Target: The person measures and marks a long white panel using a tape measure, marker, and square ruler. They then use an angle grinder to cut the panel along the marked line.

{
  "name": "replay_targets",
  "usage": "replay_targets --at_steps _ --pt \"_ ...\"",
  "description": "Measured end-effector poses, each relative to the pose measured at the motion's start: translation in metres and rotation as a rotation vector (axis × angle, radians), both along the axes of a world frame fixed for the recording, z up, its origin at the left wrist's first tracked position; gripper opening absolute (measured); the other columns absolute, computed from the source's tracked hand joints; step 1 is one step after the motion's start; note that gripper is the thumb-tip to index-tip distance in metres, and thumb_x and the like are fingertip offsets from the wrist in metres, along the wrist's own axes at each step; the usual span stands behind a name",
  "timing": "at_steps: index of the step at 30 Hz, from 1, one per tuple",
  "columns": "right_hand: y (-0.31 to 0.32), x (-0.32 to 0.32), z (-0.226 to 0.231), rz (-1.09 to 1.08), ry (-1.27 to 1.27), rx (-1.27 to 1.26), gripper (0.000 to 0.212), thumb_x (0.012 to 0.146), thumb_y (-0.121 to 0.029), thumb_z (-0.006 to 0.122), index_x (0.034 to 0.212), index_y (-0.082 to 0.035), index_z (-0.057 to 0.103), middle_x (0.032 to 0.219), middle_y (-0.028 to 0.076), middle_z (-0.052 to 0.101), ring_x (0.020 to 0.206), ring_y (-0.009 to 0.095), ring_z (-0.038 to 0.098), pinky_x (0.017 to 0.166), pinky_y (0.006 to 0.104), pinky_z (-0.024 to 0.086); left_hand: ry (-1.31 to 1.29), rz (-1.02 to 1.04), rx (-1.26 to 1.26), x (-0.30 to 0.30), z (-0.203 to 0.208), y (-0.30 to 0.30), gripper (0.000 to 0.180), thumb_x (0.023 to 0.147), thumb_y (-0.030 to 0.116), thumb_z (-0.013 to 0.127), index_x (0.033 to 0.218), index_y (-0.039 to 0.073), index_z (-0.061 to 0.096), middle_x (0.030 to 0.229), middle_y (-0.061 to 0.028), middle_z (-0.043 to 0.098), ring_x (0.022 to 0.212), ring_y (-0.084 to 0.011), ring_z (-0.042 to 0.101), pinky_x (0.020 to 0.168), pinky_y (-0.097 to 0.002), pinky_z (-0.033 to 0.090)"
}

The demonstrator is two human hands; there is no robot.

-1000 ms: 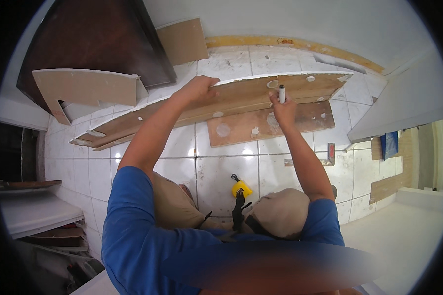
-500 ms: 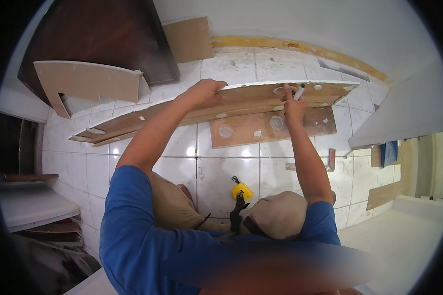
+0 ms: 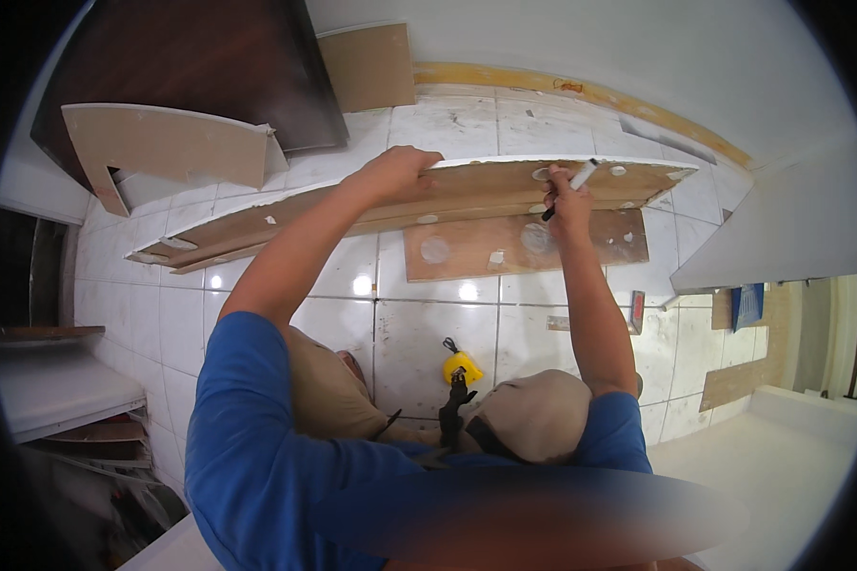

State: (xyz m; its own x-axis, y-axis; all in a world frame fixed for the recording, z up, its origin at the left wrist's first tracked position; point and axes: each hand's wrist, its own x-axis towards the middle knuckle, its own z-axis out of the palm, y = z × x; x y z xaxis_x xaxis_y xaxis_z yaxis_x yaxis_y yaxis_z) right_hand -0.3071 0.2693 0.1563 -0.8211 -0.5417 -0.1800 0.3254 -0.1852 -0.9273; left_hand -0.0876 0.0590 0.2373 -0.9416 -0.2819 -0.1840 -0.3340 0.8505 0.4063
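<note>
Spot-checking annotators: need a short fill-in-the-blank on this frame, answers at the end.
1. The right hand holds a marker whose barrel is mainly ____.
2. Of the upper and lower edges of the long board, the left hand holds the ____ one.
3. The tape measure has a ____ case.
4. The person's shirt is ____.

Missing words: white; upper; yellow; blue

White tiled floor (image 3: 428, 319), scuffed, glinting; pale wall (image 3: 619, 43) along far edge, yellow strip (image 3: 505, 77) at its base; dark-brown panel (image 3: 200, 67), far-left corner.
</note>
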Motion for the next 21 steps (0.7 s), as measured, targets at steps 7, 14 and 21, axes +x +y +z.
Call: replay_targets --at_steps 7,14,21 --pt "0.019 -0.004 -0.02 -0.145 0.213 0.245 0.028 0.09 -0.031 0.077 0.086 -0.006 0.065 0.068 0.002 0.059 0.05 0.008 0.052 0.044 0.0231 0.037 -0.041 0.027 0.024 -0.003 0.0 0.005 0.036 0.09 0.025 0.066 0.122 0.007 0.063 0.096 -0.0234 0.07 0.093 -0.0408 0.066 0.083 -0.0476 0.052" --pt "0.029 -0.043 0.016 -0.323 0.004 0.038 0.027 0.09 -0.03 0.077 0.089 -0.006 0.064 0.074 0.002 0.061 0.058 0.011 0.059 0.044 0.0238 0.039 -0.067 0.024 0.024 0.002 0.001 0.009 0.035 0.091 0.024 0.065 0.121 0.006 0.063 0.1 -0.024 0.07 0.096 -0.0417 0.066 0.085 -0.0478 0.052" --pt "0.032 -0.059 0.012 -0.246 0.021 0.064 0.022 0.089 -0.023 0.078 0.094 -0.004 0.066 0.081 0.002 0.065 0.064 0.011 0.061 0.046 0.0227 0.039 -0.063 0.018 0.027 0.0 0.008 0.01 0.035 0.091 0.024 0.065 0.121 0.006 0.063 0.101 -0.0239 0.07 0.097 -0.0415 0.066 0.087 -0.0476 0.052"
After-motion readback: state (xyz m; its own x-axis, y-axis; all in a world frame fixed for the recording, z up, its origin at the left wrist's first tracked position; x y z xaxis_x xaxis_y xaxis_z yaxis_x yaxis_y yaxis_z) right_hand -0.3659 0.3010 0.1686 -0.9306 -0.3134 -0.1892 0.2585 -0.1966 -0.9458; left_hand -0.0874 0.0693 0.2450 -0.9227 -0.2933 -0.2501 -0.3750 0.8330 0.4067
